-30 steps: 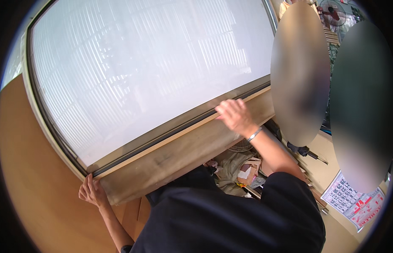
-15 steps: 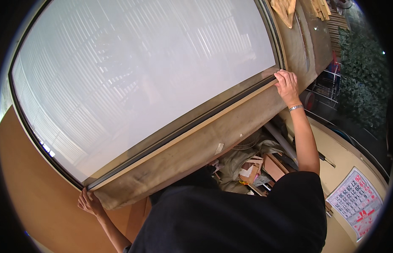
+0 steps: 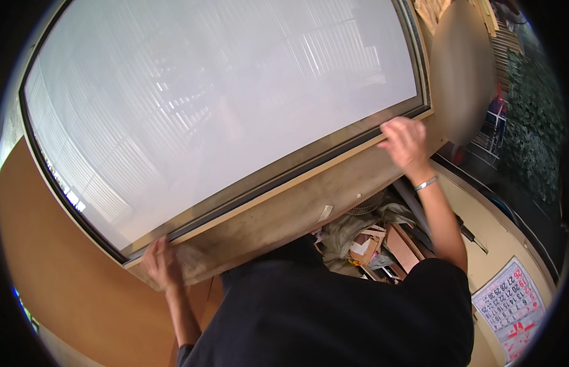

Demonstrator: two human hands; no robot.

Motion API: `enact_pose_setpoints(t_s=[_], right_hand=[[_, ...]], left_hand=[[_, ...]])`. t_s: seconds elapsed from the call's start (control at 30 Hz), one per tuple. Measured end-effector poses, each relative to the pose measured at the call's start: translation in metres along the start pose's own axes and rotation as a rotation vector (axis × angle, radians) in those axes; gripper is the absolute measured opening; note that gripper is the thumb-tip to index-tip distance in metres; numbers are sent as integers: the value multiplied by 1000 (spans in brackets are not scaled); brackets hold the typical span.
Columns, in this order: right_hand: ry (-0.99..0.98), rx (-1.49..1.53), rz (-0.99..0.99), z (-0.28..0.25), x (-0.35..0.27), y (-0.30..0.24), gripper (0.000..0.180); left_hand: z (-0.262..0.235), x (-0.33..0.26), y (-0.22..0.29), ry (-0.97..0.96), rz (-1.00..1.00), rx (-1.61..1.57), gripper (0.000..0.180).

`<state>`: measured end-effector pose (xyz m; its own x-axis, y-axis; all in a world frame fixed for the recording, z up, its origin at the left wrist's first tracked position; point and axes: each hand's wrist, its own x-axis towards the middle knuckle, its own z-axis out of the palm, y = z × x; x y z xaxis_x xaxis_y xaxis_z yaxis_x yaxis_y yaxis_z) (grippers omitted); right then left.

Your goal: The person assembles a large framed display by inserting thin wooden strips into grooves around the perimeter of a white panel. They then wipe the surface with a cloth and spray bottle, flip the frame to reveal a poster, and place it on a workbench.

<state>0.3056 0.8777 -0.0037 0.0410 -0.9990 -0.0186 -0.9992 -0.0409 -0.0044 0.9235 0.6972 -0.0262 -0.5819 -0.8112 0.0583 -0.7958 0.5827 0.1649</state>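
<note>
A large white glossy panel (image 3: 229,116) with a dark and wood-edged frame (image 3: 284,178) fills the upper view and lies on a cloth-covered bench. At the frame's near edge, towards its right corner, my right hand (image 3: 408,145) has fingers above and thumb below the wooden strip, closed on it. A silvery band circles that wrist. My left hand (image 3: 162,263) is at the near left corner, its fingers against the dark edge and smeared by motion. Whether it grips there cannot be made out.
Brown cloth (image 3: 260,223) drapes the bench front. Below it lie wood scraps (image 3: 403,248), crumpled fabric and a round wire grille (image 3: 365,203). A brown board (image 3: 58,214) stands at left. A calendar (image 3: 510,306) is at lower right, near a thin tool (image 3: 474,238). A blurred oval (image 3: 462,73) covers the upper right.
Both hands have moved inward along the near edge from the frame's corners. The panel appears shifted slightly right in view, along with its surroundings. A blurred oval now shows at upper right.
</note>
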Motion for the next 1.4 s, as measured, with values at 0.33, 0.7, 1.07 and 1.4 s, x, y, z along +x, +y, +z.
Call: enact_pose_setpoints(t_s=[0.33, 0.7, 1.07, 1.4], right_hand=[[171, 263, -120, 29, 62, -170, 27], [251, 159, -72, 19, 26, -83, 31], [7, -77, 241, 1, -45, 90, 38], [-120, -234, 296, -3, -38, 68, 24]], left_hand=[[63, 113, 229, 102, 278, -525, 36], [42, 85, 171, 54, 237, -334, 43], [-45, -53, -125, 37, -175, 157, 39], [-54, -62, -144, 7, -123, 6, 33]])
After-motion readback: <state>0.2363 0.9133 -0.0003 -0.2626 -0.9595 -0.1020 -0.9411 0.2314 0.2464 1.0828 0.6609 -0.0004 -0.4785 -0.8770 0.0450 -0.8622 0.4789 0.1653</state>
